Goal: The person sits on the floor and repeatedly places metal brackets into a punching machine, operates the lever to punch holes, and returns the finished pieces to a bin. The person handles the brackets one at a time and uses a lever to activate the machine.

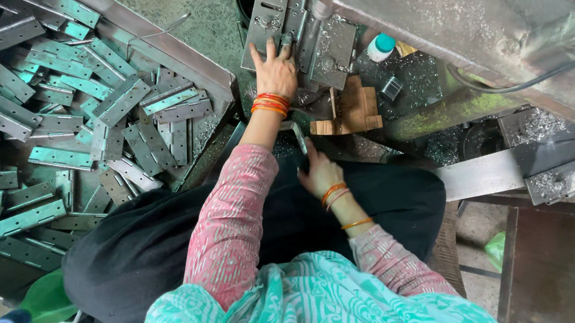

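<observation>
At the bottom of the frame a patterned teal cloth [315,306] and pink sleeves lie over black-clad knees. The right hand [320,174] sits just above the lap at centre, fingers closed narrowly round a thin metal strip [298,138] that stands up from it. The left hand [276,71] reaches further up, fingers spread wide and pressing a hinge plate [264,23] onto the grey machine bed [323,53] at upper centre. A green bottle with a blue cap [31,311] lies at lower left. Beyond it, filling the left of the frame, a shallow metal tray [176,60] holds a loose heap of grey hinges [59,127]. Wooden blocks [349,110] stand right of the left wrist, with a white bottle with a teal cap [380,47] further up among metal shavings.
</observation>
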